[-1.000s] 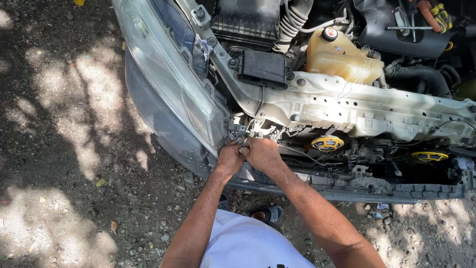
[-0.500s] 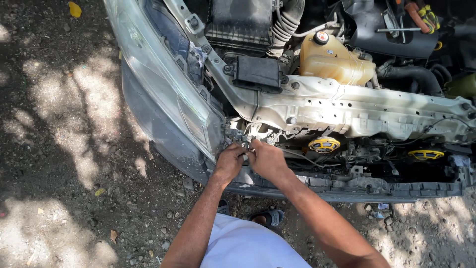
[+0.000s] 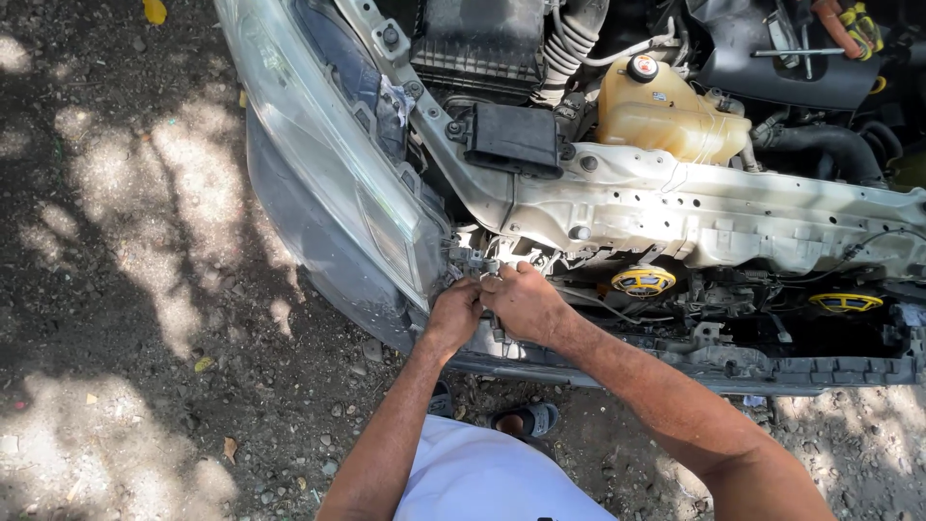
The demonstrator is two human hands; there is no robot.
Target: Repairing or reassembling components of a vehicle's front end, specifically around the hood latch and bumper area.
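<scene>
Hands, left [image 3: 453, 314] and right [image 3: 521, 301], both pinched shut around grey connector [image 3: 473, 260] beside headlight [image 3: 328, 183].

The small grey connector [image 3: 473, 260] sits just above the fingertips of both hands, touching them. It is a stubby plastic-and-metal piece with wires running off behind it, partly hidden by the fingers, so its exact shape is hard to tell. It lies level with the lower inner corner of the headlight [image 3: 328, 183], a long, clear, cloudy lens that slants up and away to the left of the hands.
</scene>
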